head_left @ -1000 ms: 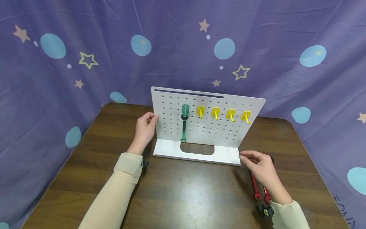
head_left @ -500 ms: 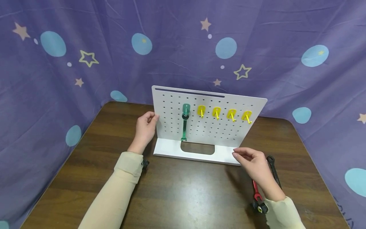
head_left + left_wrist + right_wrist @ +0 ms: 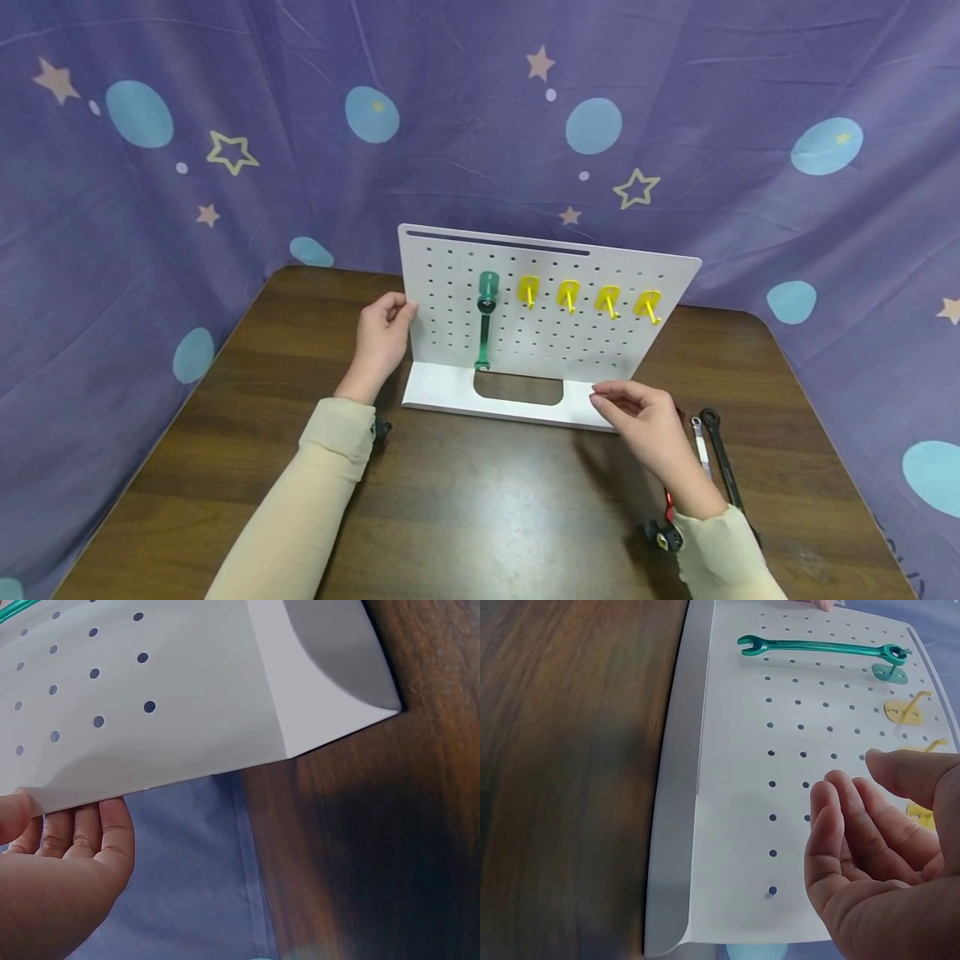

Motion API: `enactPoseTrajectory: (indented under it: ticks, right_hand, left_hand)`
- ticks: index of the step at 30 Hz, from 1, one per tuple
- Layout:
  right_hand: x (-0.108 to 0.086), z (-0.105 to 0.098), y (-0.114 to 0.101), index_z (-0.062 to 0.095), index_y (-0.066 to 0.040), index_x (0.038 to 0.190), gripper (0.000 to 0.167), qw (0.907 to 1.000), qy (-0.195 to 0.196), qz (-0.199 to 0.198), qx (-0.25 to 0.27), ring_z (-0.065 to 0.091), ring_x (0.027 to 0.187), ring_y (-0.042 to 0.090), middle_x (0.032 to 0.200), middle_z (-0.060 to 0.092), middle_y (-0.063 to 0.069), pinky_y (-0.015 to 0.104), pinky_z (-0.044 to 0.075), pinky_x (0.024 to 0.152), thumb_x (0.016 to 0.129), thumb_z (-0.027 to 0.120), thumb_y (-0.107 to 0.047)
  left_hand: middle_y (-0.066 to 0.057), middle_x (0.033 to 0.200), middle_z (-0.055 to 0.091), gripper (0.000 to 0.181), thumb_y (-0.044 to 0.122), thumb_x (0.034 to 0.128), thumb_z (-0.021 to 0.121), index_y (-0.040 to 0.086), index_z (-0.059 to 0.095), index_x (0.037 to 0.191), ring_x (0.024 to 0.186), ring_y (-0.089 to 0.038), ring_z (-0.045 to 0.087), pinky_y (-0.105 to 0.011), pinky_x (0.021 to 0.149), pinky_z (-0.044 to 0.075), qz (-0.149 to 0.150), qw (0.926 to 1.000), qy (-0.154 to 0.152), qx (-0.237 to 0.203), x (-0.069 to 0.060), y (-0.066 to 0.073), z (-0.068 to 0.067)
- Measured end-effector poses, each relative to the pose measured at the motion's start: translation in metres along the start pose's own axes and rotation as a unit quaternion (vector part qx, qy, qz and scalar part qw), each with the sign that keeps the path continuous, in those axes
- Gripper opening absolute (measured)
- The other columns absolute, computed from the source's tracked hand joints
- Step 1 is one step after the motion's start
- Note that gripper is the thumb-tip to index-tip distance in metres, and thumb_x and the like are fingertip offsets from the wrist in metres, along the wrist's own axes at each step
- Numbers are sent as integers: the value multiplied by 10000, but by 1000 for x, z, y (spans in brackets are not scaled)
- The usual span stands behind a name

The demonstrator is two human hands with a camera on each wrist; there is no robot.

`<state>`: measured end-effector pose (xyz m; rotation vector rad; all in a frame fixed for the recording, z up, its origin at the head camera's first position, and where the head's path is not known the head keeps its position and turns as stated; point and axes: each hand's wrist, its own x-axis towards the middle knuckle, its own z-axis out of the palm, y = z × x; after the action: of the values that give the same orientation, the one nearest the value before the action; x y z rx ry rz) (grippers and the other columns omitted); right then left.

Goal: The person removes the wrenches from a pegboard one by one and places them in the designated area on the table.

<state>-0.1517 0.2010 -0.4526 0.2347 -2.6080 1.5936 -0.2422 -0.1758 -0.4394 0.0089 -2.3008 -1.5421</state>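
Note:
A white pegboard (image 3: 442, 385) stands upright on its base at the middle of the table. My left hand (image 3: 380, 342) grips its left edge; in the left wrist view, the thumb lies on the front face and the curled fingers (image 3: 112, 829) go behind. A green wrench (image 3: 483, 337) hangs from a green hook (image 3: 489, 285). My right hand (image 3: 651, 425) hovers before the base's right end, holding nothing, its fingers loosely bent and the thumb apart. Yellow hooks (image 3: 568, 296) line the board to the right of the green one.
Right of the right hand lie a black wrench (image 3: 723, 458), a silver wrench (image 3: 701, 446) and a red wrench (image 3: 669, 502), partly hidden by the wrist. A purple patterned curtain (image 3: 480, 108) rises behind the wooden table (image 3: 487, 508).
My right hand has moved left from the base's right corner to in front of the base, uncovering the black and silver wrenches. The left hand keeps its grip on the board's edge.

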Motion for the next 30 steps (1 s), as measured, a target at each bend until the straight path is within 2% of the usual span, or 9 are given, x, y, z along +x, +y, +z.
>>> enactPoseTrajectory:
  ticks: [11,22,30]
  right_hand:
    - [5,8,-6,758,-40,1091,199,9999,-87,-44,86,680,910,190,1010,735,61,242,540,772,945,767,-174]
    - [12,16,-7,761,-35,1067,154,9998,-94,-158,53,685,883,186,972,737,45,253,545,767,939,764,-122]
    - [16,25,-10,760,-17,1058,157,9994,-164,-249,197,688,872,183,967,739,61,250,546,768,932,769,-110]
  left_hand:
    - [-169,793,625,148,59,1027,613,-71,674,993,620,-127,431,-218,542,361,145,9998,-3,-120,0,-2,2]
    - [-177,902,687,157,77,1033,608,-63,680,1022,679,-155,486,-222,574,395,11,9998,-34,-171,-1,1,1]
    - [-178,846,654,156,80,1032,612,-58,681,1014,656,-150,469,-223,564,392,-16,9999,5,-144,0,0,1]
